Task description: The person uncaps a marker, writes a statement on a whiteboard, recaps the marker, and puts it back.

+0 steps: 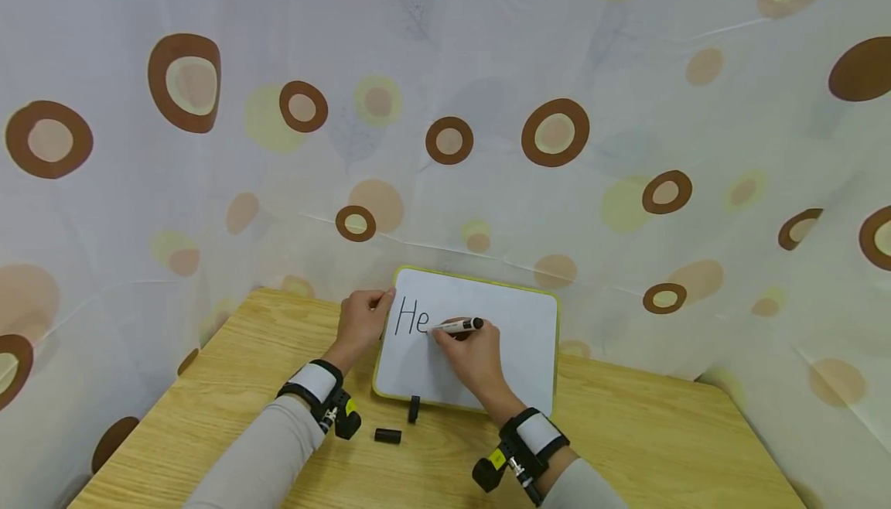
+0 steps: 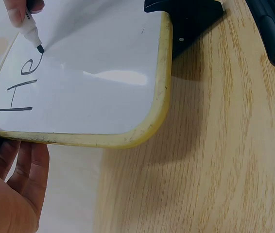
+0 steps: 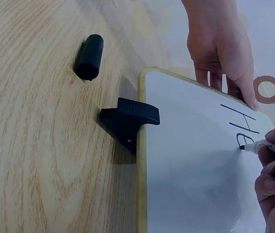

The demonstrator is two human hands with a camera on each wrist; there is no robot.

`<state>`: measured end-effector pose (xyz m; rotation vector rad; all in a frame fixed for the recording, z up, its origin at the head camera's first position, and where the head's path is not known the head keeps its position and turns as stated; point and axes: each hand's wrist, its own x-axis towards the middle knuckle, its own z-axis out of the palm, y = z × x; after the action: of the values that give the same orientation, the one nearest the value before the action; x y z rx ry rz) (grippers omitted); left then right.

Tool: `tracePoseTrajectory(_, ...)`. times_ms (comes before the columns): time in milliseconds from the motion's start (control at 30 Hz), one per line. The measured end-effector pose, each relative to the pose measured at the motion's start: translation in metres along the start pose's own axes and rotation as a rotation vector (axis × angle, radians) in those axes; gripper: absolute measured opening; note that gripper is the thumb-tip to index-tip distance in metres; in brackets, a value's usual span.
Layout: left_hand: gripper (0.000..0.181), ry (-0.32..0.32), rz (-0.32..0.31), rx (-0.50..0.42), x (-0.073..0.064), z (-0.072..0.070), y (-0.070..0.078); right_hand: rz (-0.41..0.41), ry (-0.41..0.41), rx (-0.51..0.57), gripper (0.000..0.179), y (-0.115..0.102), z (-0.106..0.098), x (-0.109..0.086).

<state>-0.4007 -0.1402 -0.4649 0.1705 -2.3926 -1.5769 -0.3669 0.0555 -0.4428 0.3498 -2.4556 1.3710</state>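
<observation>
A whiteboard (image 1: pixel 525 346) with a yellow rim leans upright on the table, the black letters "He" at its upper left. My left hand (image 1: pixel 360 322) holds the board's left edge, thumb by the front and fingers behind the rim, as the left wrist view shows. Between the thumb and fingers of my right hand (image 1: pixel 479 360) is a white marker (image 1: pixel 455 327) with a black end. Its black tip meets the board at the tail of the "e" (image 2: pixel 29 66). A black stand clip (image 3: pixel 132 112) grips the board's bottom edge.
On the wooden table (image 1: pixel 640 432), a black marker cap (image 1: pixel 387 435) lies in front of the board, left of the stand clip. A white curtain (image 1: pixel 487 207) with brown and yellow circles hangs behind the table. Each wrist carries a strapped camera.
</observation>
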Motion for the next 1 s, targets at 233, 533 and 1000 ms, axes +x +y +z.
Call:
tracePoseTrajectory(233,0.035,-0.012,-0.004,-0.009,-0.001,-0.002,0.001,-0.015,-0.013,0.004,0.007,0.001,-0.004,0.001)
tracePoseTrajectory(533,0.035,-0.018,-0.011,-0.015,-0.003,-0.003,0.003,-0.077,0.035,0.055,0.006,-0.001,-0.015,0.015)
tracePoseTrajectory(1000,0.035,-0.014,0.011,-0.020,-0.004,-0.003,0.003,-0.075,0.060,0.026,0.008,0.001,-0.016,0.024)
